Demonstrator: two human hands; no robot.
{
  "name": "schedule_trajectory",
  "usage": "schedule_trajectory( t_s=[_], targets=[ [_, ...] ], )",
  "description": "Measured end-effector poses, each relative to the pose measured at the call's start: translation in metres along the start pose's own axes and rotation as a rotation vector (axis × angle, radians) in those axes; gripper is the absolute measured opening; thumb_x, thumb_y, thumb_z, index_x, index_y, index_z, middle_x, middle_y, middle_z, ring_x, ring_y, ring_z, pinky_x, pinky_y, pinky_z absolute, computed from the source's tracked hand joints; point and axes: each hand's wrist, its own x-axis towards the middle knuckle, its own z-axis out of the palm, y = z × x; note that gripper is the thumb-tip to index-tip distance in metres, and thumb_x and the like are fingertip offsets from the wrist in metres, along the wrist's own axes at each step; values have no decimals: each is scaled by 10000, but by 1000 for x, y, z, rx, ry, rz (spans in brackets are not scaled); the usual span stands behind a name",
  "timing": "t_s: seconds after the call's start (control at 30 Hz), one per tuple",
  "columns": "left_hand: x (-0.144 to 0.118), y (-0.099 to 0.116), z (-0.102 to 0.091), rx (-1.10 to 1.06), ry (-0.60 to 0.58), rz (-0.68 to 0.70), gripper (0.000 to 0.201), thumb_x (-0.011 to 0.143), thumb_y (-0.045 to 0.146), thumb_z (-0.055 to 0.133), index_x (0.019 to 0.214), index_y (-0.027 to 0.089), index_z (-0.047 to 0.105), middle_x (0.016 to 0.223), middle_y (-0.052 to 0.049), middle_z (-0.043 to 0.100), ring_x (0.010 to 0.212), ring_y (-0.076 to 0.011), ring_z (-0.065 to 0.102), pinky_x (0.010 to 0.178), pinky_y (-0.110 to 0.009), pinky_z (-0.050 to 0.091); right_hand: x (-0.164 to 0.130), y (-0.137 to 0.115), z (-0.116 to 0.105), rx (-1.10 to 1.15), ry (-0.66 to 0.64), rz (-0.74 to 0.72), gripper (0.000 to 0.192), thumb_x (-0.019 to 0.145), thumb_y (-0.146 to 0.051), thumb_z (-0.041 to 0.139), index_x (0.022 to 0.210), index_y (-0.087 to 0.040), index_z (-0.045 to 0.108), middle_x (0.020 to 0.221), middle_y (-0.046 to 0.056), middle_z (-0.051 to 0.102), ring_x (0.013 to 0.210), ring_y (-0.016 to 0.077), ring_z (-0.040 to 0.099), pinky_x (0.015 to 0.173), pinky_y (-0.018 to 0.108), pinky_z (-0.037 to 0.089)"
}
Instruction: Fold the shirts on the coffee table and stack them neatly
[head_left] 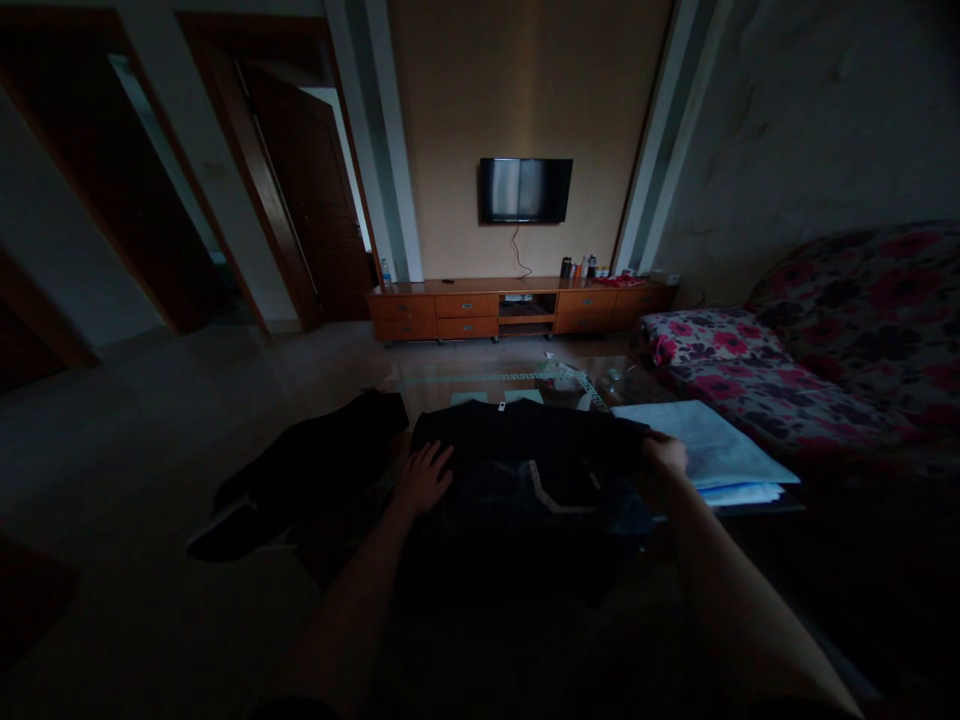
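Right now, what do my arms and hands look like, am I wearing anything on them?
Both forearms are bare, with no sleeves in view. The left hand and right hand show no gloves; no watch or rings can be made out, though the room is dim.

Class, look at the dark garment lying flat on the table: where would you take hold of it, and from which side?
Probably at the two far corners of the dark garment, coming from the near side. It lies flat; the left hand rests open on its left part, and the right hand is at its right edge beside the papers.
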Motion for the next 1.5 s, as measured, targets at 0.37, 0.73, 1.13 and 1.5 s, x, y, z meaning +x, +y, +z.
schedule_trajectory(
  t_s=[0.37,0.73,1.13,1.5],
  targets=[
    [1,0,1,2,24,9,576,998,432,438,1561,319,403,1657,-55,337,1531,-285,292,1225,-479,247,-94,-79,39,-465,-363,-894,620,867,-63,474,1458,-229,561,1539,120,493,1351,352,474,1075,482,427],
    [1,-1,3,19,38,17,573,1003,438,430,1564,322,399,1658,-60,335,1529,-288,295,1223,-478,251,-112,-84,53,-433,-447,-966,598,860,-97,488,1450,-171,551,1545,111,483,1340,265,481,1094,359,406],
    [-1,3,-3,39,5,8,576,1008,435,413,1570,310,390,1663,-60,322,1531,-285,290,1227,-470,245,-110,-97,62,-329,-415,-827,479,970,-339,456,1415,-182,541,1382,146,590,1282,289,503,1051,400,383],
    [22,4,-18,-9,-106,-39,673,928,562,507,1552,331,409,1593,-95,431,1424,-337,436,1133,-506,373,-104,-116,88,-338,-321,-583,319,972,-316,466,1200,-145,610,1269,187,652,1227,298,575,987,405,401]
  ],
)
